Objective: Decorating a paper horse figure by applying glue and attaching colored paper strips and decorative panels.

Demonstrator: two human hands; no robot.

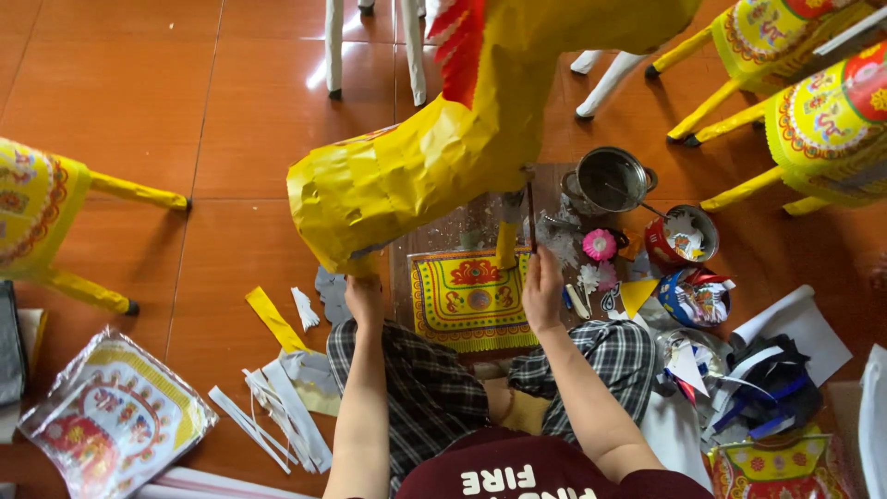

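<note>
**Yellow paper horse held over a patterned sheet**

We see the left hand (363, 298) clasped under the rump of a yellow paper horse (420, 166), gripping its lower rear edge; the right hand (542, 291) is closed around a thin dark stick (530, 214) that rises against the horse's belly; the horse stands tilted above a yellow patterned sheet (467, 298) with red ornament, which lies flat just ahead of the checked trousers (425, 379); a red fringe (457, 42) runs along its neck at the top edge.

Packages next: a flat clear-wrapped packet (115, 416) of printed yellow-and-red sheets lies at lower left, well apart from the hands; a second printed packet (781, 467) sits at lower right, partly cut by the frame.

Right of the sheet we count two round vessels: a steel pot (610, 178) and a red tin bowl (682, 236); between them and the hand lies a pink paper flower (599, 244); a dish of scraps (695, 298) sits just below the bowl.

White paper strips (273, 416) fan across the tiles at left, near a yellow strip (273, 319).

Three more yellow horses are partly in view: one at the left edge (37, 217), two at upper right (822, 120); open red floor tile (120, 92) lies at upper left.
</note>
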